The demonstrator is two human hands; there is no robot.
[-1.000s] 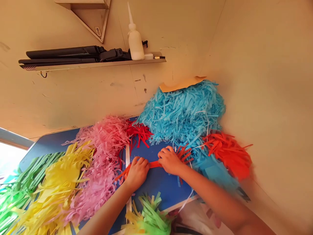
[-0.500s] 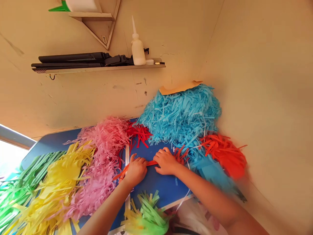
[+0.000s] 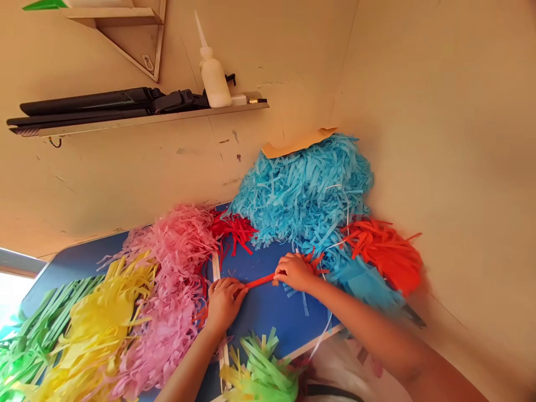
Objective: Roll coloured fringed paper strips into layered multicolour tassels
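A thin red-orange twisted paper strip [image 3: 260,281] is stretched between my hands over the blue tabletop [image 3: 268,310]. Around its left end the fingers of my left hand [image 3: 226,301] are closed. My right hand [image 3: 294,272] pinches the other end, where red fringe shows just behind the knuckles. Left of my left hand lies a heap of pink fringed paper [image 3: 180,268]. Beyond my right hand is a large pile of light blue paper fringe [image 3: 310,195]. Closest to my body sits a green and yellow paper tassel [image 3: 263,368].
Yellow fringe [image 3: 100,312] and green fringe [image 3: 50,329] cover the table's left side. A red-orange bundle [image 3: 385,254] rests by the right wall. White string [image 3: 347,206] trails over the blue pile. The wall shelf [image 3: 138,121] carries a nozzle bottle [image 3: 215,78] and black objects [image 3: 92,103].
My hands have drawn slightly apart, so more of the red paper strip shows between them. The left hand has moved left and down. The camera view has shifted and tilted.
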